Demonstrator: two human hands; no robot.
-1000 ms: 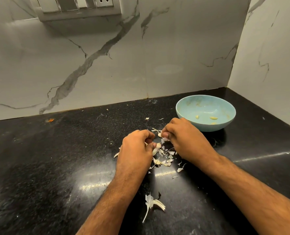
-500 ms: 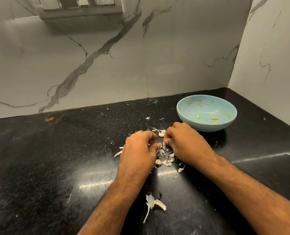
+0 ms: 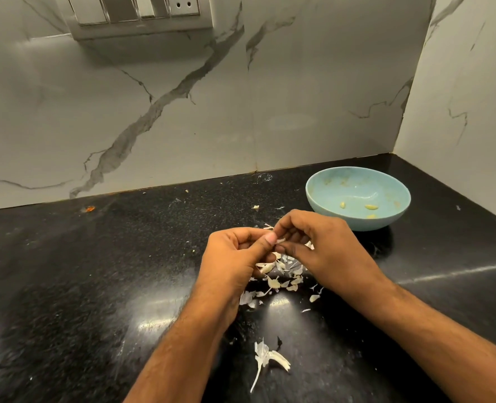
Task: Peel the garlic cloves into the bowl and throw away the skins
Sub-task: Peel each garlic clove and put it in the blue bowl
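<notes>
While both hands met above the tabletop (image 3: 66,286), peeling was under way | left hand (image 3: 235,257) and right hand (image 3: 313,245) pinched one clove (image 3: 280,241) between them | bowl (image 3: 386,222) just beside, three cloves inside | skins (image 3: 278,279) lay below | next: strip skin, drop clove in bowl

Pale blue bowl (image 3: 322,196) with peeled cloves (image 3: 371,207); papery skins (image 3: 278,279) scattered beside it.

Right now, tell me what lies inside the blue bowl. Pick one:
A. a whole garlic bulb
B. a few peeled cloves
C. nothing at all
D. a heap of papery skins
B: the blue bowl holds a few yellowish peeled cloves on its bottom.
</notes>
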